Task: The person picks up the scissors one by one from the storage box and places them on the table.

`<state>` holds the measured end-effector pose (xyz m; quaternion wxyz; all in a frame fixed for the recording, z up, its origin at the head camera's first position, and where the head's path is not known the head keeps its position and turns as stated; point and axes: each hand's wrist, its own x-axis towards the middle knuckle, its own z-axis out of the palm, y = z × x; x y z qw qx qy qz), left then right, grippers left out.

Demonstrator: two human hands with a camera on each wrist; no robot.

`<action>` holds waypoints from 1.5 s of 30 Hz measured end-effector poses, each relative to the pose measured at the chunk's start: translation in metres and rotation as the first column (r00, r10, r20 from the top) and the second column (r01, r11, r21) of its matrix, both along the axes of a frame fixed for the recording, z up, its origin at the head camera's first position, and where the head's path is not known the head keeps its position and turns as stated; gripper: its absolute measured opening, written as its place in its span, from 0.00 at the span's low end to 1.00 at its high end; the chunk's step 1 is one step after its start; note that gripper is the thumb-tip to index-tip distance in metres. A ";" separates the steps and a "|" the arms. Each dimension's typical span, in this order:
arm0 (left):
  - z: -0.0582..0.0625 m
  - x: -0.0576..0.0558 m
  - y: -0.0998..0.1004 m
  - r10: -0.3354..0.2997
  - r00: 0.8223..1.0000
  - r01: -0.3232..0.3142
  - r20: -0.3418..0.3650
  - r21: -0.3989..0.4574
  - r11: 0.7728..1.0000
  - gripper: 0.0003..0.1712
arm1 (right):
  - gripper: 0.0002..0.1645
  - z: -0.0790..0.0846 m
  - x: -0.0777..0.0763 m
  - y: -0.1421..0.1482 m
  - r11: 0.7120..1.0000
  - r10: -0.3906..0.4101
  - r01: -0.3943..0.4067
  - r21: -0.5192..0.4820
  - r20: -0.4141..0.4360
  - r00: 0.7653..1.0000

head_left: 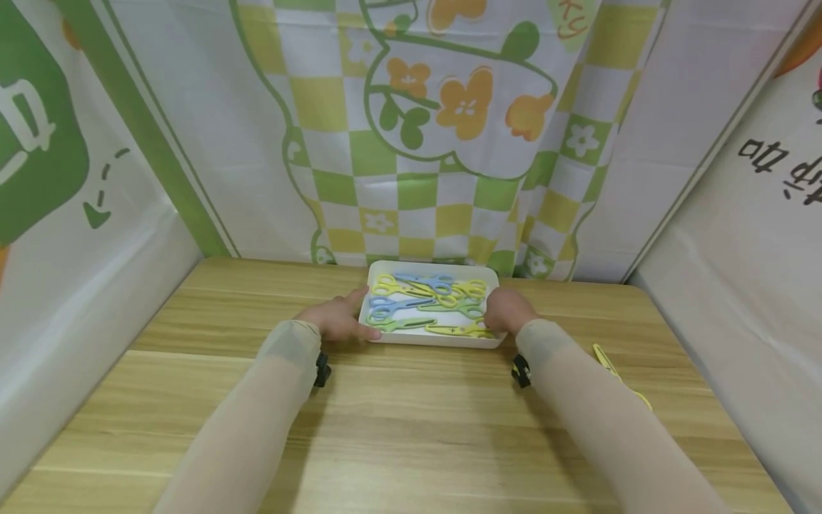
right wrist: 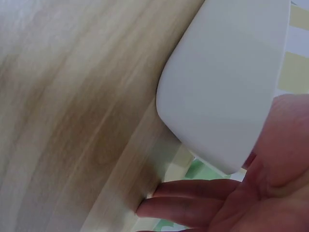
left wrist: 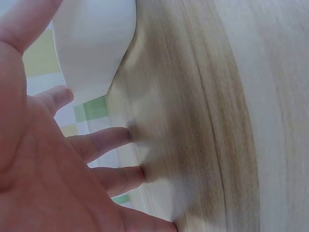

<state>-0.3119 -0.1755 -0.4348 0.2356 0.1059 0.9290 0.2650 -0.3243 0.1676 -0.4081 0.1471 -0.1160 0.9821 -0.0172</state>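
Observation:
A white plastic tray (head_left: 433, 341) of blue, yellow and green scissors (head_left: 398, 307) stands near the back edge of the wooden table. My left hand (head_left: 337, 316) is at its left end with fingers spread. In the left wrist view, one fingertip (left wrist: 63, 95) meets the tray's rim, and other fingertips rest on the tabletop. My right hand (head_left: 507, 310) lies over the right rim, covering part of a yellow pair's handles. From the right wrist view, its straight fingers (right wrist: 193, 208) reach down outside the tray wall (right wrist: 222, 87) to the table; the thumb is mostly hidden behind the wall.
One yellow pair of scissors (head_left: 610, 364) lies on the table to the right, partly hidden by the right forearm. Behind the tray hangs a checked green and yellow curtain (head_left: 417, 193). White printed fabric walls (head_left: 726, 264) flank the wooden table (head_left: 411, 428).

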 end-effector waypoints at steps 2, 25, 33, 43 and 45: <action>-0.001 0.000 0.000 -0.002 1.000 0.002 -0.002 0.004 1.000 0.73 | 0.16 0.000 -0.001 0.001 1.000 0.023 -0.023 0.016 0.001 1.000; 0.000 0.000 0.002 0.007 1.000 -0.007 0.000 -0.016 1.000 0.72 | 0.13 -0.001 -0.006 0.007 0.987 0.145 -0.144 0.070 -0.013 0.989; 0.001 0.001 0.002 0.005 1.000 -0.005 -0.005 -0.009 1.000 0.72 | 0.16 0.003 -0.011 0.015 0.991 0.126 -0.125 -0.040 0.021 0.992; -0.003 -0.003 0.001 0.006 1.000 -0.006 -0.003 -0.009 1.000 0.73 | 0.09 0.007 -0.010 0.020 0.986 0.085 -0.074 -0.147 0.070 0.994; -0.004 -0.004 0.001 0.011 1.000 -0.011 -0.001 -0.012 1.000 0.73 | 0.08 0.009 -0.010 0.023 0.980 0.044 -0.023 -0.197 0.104 0.994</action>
